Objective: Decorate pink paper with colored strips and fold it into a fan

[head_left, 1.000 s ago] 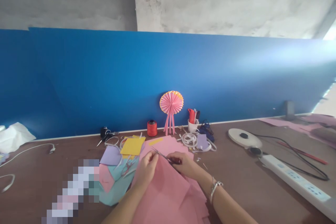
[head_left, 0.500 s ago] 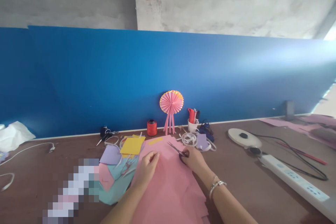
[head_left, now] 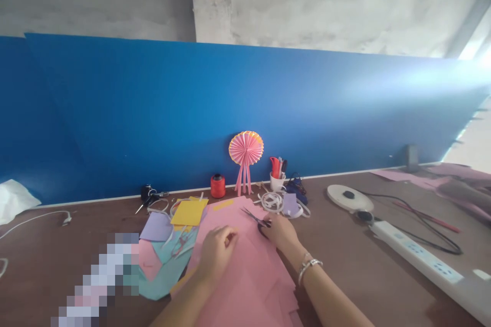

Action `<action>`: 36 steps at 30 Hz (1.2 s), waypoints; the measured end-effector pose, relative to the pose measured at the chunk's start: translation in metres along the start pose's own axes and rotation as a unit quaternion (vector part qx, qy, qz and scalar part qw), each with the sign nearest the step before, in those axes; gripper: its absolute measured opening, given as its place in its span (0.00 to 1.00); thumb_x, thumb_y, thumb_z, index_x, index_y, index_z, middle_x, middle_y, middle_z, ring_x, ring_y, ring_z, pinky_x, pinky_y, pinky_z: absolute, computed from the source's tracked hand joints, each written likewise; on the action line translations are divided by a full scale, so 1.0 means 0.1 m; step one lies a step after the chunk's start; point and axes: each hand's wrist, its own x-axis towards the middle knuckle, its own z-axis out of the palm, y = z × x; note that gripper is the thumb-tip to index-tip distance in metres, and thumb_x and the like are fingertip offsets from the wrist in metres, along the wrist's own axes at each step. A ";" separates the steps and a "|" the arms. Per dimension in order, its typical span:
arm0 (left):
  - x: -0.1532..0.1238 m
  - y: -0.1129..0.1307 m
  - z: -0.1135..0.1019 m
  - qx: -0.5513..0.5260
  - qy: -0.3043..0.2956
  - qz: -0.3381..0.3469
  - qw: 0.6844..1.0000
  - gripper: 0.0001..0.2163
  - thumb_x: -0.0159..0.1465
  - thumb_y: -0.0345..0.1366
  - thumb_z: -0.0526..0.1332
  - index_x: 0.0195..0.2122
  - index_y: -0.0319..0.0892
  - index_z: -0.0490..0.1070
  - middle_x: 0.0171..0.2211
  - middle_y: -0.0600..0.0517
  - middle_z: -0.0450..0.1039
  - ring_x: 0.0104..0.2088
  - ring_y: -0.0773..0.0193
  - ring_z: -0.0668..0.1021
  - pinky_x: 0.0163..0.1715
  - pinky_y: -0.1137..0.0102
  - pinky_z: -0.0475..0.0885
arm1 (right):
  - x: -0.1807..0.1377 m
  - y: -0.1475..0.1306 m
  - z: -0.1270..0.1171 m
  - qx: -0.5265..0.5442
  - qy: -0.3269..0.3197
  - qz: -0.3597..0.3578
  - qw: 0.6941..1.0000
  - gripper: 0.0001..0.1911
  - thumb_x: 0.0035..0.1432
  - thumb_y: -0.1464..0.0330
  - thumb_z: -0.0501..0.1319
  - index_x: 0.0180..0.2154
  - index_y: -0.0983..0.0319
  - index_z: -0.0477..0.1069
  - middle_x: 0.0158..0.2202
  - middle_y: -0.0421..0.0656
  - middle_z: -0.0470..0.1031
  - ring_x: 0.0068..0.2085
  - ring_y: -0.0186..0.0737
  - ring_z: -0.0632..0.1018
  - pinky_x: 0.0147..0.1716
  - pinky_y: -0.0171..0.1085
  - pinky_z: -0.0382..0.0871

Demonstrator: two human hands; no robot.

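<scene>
- The left hand (head_left: pixel 218 251) rests low over the pink paper (head_left: pixel 249 281), its fingers curled in and the thumb near them; the pictures do not show whether a paper edge is pinched there, so that cannot be told.
- The right hand (head_left: pixel 282 232) grasps the scissors (head_left: pixel 258 220) by the handles, fingers wrapped about the loops; the 2 blades point away and to the left, slightly parted at the tips.
- The scissors look small and rigid, likely light for the hand, with slim points best kept clear of fingertips; the handle loops are the sound place to hold.
- The pink paper lies between and beneath the 2 hands, its layers overlapping unevenly along the near right edge. It seems light, bendable and easily creased or torn; a loose pinch near an edge should suit it, and stacked sheets may slide over each other.
- A yellow strip (head_left: pixel 223 205) sits at the paper's far end.
- To the left lie a yellow sheet (head_left: pixel 189 213), a lilac sheet (head_left: pixel 156 227) and teal paper (head_left: pixel 161 283).
- Beyond, by the blue partition (head_left: pixel 172 102), stand a red spool (head_left: pixel 218 187), a pleated pink rosette (head_left: pixel 246 148) and a white cup (head_left: pixel 276 182).
- Farther right, a power strip (head_left: pixel 416 251) crosses the brown table (head_left: pixel 337 276).
</scene>
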 end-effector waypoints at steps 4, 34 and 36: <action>-0.06 0.09 0.03 0.041 -0.082 0.063 0.994 0.09 0.61 0.34 0.53 0.31 0.44 0.74 0.27 0.49 0.75 0.30 0.59 0.74 0.33 0.68 0.62 | 0.02 0.04 -0.01 0.019 -0.012 0.008 1.000 0.06 0.45 0.68 0.61 0.30 0.59 0.75 0.31 0.43 0.78 0.31 0.38 0.75 0.27 0.31 0.57; 0.30 -0.65 -1.35 0.389 0.025 -0.348 0.853 0.16 0.58 0.32 0.52 0.46 0.32 0.67 0.45 0.30 0.70 0.48 0.39 0.70 0.40 0.55 0.63 | -0.02 -0.02 -0.05 -0.038 0.022 -0.064 0.997 0.09 0.54 0.70 0.55 0.32 0.63 0.73 0.38 0.48 0.73 0.40 0.42 0.72 0.35 0.34 0.59; 0.27 -0.72 -1.38 0.392 0.006 -0.377 0.839 0.15 0.57 0.33 0.53 0.45 0.35 0.66 0.44 0.33 0.72 0.49 0.41 0.70 0.41 0.55 0.61 | -0.03 -0.03 -0.05 -0.040 0.010 -0.057 0.998 0.09 0.55 0.68 0.55 0.31 0.62 0.72 0.37 0.48 0.73 0.39 0.42 0.72 0.34 0.34 0.58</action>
